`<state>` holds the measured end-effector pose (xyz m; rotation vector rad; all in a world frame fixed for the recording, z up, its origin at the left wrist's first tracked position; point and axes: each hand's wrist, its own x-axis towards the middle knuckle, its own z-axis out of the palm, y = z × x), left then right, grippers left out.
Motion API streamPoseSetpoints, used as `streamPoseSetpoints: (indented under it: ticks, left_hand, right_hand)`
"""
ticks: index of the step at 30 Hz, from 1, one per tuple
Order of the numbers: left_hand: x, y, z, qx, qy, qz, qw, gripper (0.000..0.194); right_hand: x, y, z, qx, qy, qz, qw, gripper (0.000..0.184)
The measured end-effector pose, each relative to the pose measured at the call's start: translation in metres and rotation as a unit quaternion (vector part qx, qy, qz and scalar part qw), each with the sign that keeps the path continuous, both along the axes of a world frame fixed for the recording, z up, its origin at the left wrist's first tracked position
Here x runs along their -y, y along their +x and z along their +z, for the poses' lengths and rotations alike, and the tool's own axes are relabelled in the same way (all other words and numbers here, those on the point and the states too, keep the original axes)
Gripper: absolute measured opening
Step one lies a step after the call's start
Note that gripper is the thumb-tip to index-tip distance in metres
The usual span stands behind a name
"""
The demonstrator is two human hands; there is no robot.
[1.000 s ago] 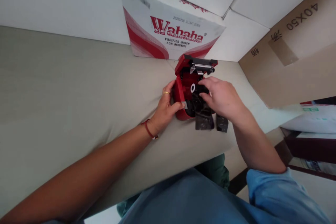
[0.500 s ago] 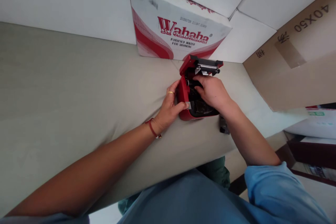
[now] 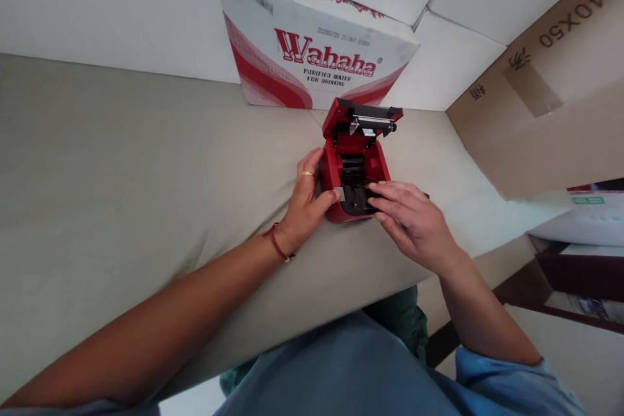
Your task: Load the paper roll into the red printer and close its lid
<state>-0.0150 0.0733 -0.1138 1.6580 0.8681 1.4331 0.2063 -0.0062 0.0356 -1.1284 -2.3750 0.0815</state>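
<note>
A small red label printer (image 3: 333,166) stands on the pale covered surface with its lid (image 3: 363,118) raised. Black rollers and inner parts (image 3: 353,169) show inside it. My left hand (image 3: 309,195) grips the printer's left side, its thumb on the front corner by a small grey patch (image 3: 340,194) and its fingers along the side wall. Over the printer's front right corner is my right hand (image 3: 414,218), fingers stretched out and fingertips at the black front part. Nothing shows in that hand. It hides the right front of the printer.
A Wahaha water carton (image 3: 322,45) stands right behind the printer, against white boxes (image 3: 121,13). To the right is a large brown cardboard box (image 3: 546,78). The surface's front edge runs close to my body, and a dark red shelf (image 3: 580,283) stands at lower right.
My right hand has come out of the printer's inside and moved toward me to its front right corner. The rollers now show. My left hand keeps its hold.
</note>
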Motion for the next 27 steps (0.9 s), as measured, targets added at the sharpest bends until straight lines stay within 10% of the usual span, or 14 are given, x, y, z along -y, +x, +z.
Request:
streamPoseSetpoints:
  ticks: [7,15,20,27]
  left_hand:
    - [0.033,-0.009,0.04,-0.128,0.227,0.084,0.962,0.056]
    - [0.04,0.0,0.042,-0.184,0.351,0.082,0.914,0.038]
    - [0.04,-0.001,0.045,-0.202,0.367,0.101,0.902,0.032]
    - [0.04,-0.003,0.038,-0.201,0.354,0.074,0.911,0.05]
  right_hand:
    - [0.017,0.011,-0.031,0.041,0.038,-0.026,0.998,0.052]
    - [0.008,0.021,-0.02,-0.061,-0.009,0.002,0.998,0.035]
    - [-0.056,0.034,-0.022,-0.288,0.025,-0.17,0.942,0.043]
    - [-0.147,0.015,-0.012,-0.229,-0.036,-0.192,0.954,0.067]
